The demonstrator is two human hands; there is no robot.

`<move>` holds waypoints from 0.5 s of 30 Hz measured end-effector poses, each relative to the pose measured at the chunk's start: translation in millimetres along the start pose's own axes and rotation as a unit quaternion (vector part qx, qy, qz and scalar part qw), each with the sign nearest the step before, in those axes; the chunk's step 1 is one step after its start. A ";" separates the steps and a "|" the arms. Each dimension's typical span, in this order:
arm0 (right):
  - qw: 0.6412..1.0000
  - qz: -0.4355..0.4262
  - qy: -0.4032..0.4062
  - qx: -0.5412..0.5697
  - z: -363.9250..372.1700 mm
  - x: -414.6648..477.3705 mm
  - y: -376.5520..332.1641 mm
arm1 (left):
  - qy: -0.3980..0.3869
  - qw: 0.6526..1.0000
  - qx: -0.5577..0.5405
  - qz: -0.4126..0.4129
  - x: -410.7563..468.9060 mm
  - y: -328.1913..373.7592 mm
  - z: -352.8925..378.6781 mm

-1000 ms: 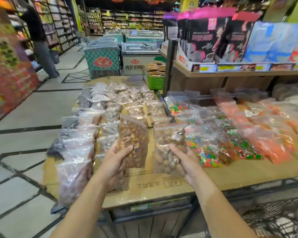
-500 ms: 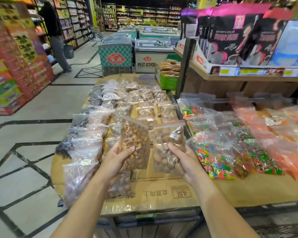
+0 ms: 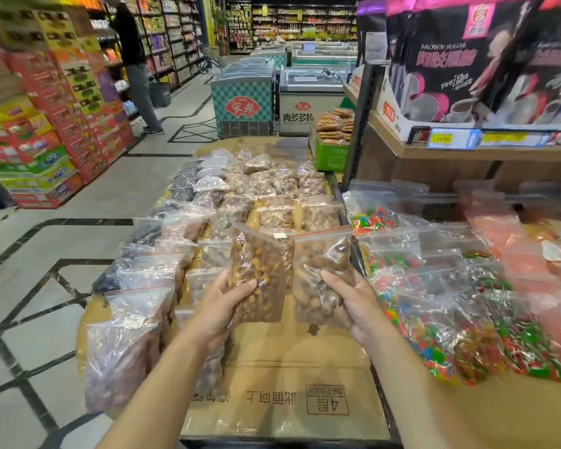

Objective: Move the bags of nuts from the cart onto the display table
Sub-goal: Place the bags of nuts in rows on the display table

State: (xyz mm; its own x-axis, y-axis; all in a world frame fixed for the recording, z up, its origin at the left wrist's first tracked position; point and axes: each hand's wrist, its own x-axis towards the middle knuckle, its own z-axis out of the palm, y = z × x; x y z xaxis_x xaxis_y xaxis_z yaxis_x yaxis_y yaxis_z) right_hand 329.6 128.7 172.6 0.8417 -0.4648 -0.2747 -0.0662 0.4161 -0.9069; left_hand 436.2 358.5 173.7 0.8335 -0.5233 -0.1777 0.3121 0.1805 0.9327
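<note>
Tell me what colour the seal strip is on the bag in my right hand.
The seal strip is red; head view.

Supermarket: stocked aisle shelves, chest freezers, shelf price tags.

On the left hand the fingers lie behind the bag of golden nuts it grips, only the thumb showing in front. The fingers of the right hand are likewise hidden behind the bag of brown nuts. The orange bags at far right are smeared, their contents untellable. The yellow shelf label is too blurred to read. The standing person is cut off at the head by the top edge.
</note>
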 end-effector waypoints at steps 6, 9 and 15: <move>1.000 0.000 -0.005 0.004 -17.0 20.4 -0.4 | 0.010 1.000 0.015 -0.020 20.5 -18.3 6.6; 1.000 0.005 0.008 0.009 -22.3 34.5 3.1 | 0.009 0.999 0.013 -0.037 35.1 -28.4 3.9; 0.998 0.042 0.047 0.007 -30.7 64.5 21.3 | 0.020 0.997 0.027 -0.075 64.4 -47.5 -7.2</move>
State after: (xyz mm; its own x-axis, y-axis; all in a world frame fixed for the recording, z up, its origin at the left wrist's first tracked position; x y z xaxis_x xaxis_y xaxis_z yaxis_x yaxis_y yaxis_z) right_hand 366.0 83.6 125.7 0.7798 -0.4988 -0.3783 -0.1253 0.4676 -0.8750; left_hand 478.4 322.2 115.7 0.7974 -0.5072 -0.3269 0.4095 0.0569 0.9105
